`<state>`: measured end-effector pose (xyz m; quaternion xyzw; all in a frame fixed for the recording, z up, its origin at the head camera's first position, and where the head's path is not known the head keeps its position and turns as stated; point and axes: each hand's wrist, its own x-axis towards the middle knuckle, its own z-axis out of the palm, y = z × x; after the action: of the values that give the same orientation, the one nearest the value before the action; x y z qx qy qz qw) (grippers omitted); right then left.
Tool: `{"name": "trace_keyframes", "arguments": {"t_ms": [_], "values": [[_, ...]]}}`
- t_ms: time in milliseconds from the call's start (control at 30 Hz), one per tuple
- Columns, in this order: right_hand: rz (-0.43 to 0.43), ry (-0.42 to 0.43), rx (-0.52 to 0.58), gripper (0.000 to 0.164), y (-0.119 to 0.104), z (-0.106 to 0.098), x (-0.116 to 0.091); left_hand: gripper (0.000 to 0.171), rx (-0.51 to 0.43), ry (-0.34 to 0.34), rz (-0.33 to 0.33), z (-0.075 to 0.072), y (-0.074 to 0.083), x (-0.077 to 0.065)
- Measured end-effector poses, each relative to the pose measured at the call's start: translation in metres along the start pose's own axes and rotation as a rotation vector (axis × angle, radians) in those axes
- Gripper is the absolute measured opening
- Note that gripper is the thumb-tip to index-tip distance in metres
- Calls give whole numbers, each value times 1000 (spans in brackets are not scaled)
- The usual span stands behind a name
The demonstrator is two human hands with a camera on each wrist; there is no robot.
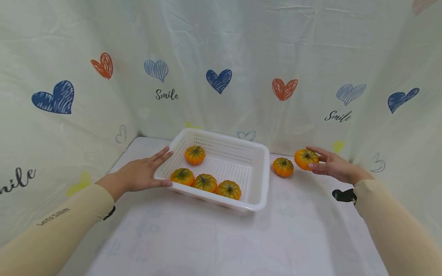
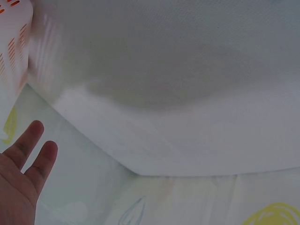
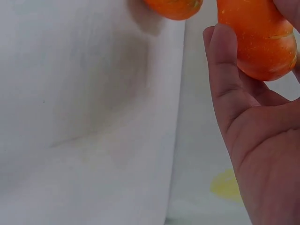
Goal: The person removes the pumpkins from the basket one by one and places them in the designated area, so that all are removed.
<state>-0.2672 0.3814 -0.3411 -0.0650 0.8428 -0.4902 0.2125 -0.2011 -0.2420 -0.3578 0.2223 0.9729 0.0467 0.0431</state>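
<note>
White basket [image 1: 264, 176], plastic by its look: rectangular, corners rounded, rim smooth, walls and floor pierced by small slots. Inside it, four squat, ribbed pumpkins, orange with greenish tops: one stemmed pumpkin [image 1: 195, 155] toward the basket's far left corner, and a row of three pumpkins [image 1: 205, 183] along its near wall. To the right of the basket, the held pumpkin [image 1: 304, 159], same ribbed form, glossy orange below; your right hand [image 1: 333, 166] grips it between thumb and curled fingers. Between that one and the basket's right wall, in the direct path, one loose pumpkin [image 1: 283, 167] on the table. At the basket's left end, your left hand [image 1: 139, 174], fingers straight and spread, thumb at the near left corner; whether it presses the rim, you cannot tell. Beneath the basket, a pale, finely textured table [image 1: 207, 237]. Behind and beside the basket, a softly creased, faintly glossy curtain [image 1: 248, 46], printed with blue and red hearts and "Smile" lettering. On your arms, either side of the basket, beige sleeves [image 1: 397, 226].
</note>
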Motion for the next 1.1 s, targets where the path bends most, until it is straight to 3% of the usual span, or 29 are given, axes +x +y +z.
{"name": "trace_keyframes", "arguments": {"t_ms": [233,433,1100], "values": [[69,30,71,89,30,2,7,107,6,-3,-8,-1,1,-1],[104,43,99,91,44,9,13,107,9,-5,-10,-1,1,0],[137,28,11,89,65,17,24,108,16,-12,-16,-1,2,1]]}}
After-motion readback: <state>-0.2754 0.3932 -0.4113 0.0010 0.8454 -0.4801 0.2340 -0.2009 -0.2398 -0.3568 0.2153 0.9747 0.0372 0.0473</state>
